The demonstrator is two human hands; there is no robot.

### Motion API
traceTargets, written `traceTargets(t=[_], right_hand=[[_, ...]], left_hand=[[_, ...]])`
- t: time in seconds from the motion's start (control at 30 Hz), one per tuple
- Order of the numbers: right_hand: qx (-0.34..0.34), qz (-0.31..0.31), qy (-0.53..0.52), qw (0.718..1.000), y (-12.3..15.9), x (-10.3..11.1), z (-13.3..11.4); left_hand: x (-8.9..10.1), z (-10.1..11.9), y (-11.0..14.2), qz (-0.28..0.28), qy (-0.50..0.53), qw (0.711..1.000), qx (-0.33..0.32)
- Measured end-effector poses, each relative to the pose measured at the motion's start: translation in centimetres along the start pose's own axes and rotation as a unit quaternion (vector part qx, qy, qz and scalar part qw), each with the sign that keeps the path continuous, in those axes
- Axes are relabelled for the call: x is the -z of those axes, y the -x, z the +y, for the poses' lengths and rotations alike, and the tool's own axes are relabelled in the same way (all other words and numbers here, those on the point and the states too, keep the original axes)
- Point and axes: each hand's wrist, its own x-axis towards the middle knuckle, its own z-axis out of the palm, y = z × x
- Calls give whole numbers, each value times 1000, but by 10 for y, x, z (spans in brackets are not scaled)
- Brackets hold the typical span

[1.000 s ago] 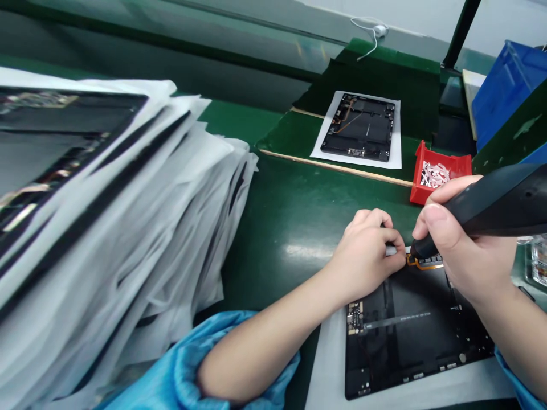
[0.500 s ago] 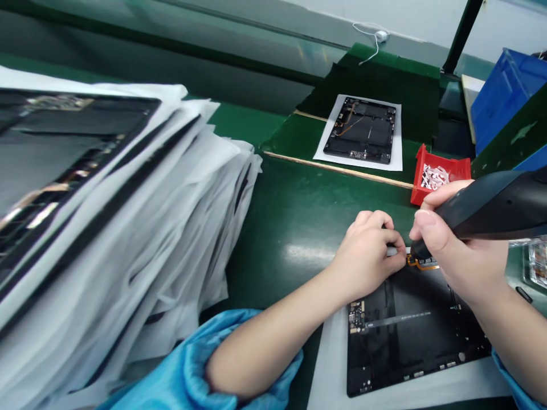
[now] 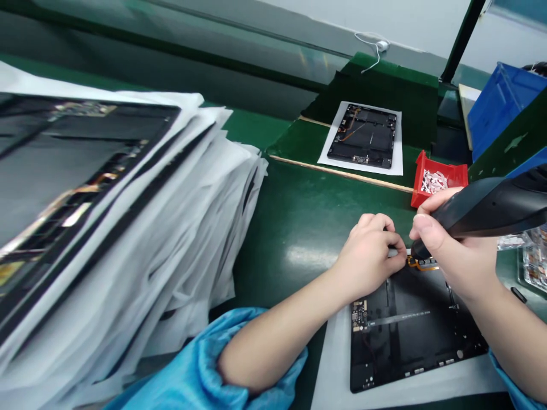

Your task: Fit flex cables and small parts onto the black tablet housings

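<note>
A black open tablet (image 3: 410, 333), its inner parts showing, lies on a sheet of white paper (image 3: 331, 370) on a green bench (image 3: 282, 228). A person in blue sleeves (image 3: 213, 364) works at its far edge with both bare hands.

The right hand (image 3: 464, 259) is closed around a thick black power tool (image 3: 496, 208), which slants down so that its narrow tip meets the tablet's far edge, by an orange ribbon (image 3: 421, 266). The left hand (image 3: 375, 250) is at the same edge, just beside the tip, fingers curled and thumb near the forefinger; whether it pinches anything cannot be told. A small circuit board (image 3: 359, 314) shows at the tablet's left side.

Left of the tablet rises a tall, leaning stack of white sheets (image 3: 179, 228) with dark panels between them; another open tablet (image 3: 77, 162) lies on top. Beyond the tablet, well apart from it, a smaller-looking tablet (image 3: 363, 136) rests on its own paper. Beyond the tablet and to its right is a red bin (image 3: 456, 173) of pale scraps (image 3: 433, 182), with a blue crate (image 3: 491, 108) farther back. Right of the tablet are a clear tray (image 3: 534, 273) and a small black piece (image 3: 518, 294).
</note>
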Motion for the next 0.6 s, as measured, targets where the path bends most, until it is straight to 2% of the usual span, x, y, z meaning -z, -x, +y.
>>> traceTargets(t=[0.2,0.43,0.6], right_hand=[[20,30,-11,999,-2,3,2],[44,24,14,999,-2,4,3],[86,54,-2,995,-10,6,-4]], left_hand=[[7,-7,-1,-38,24,999,-15],[7,-6,0,-30,16,999,-21],[8,-5,0,-33,21,999,-22]])
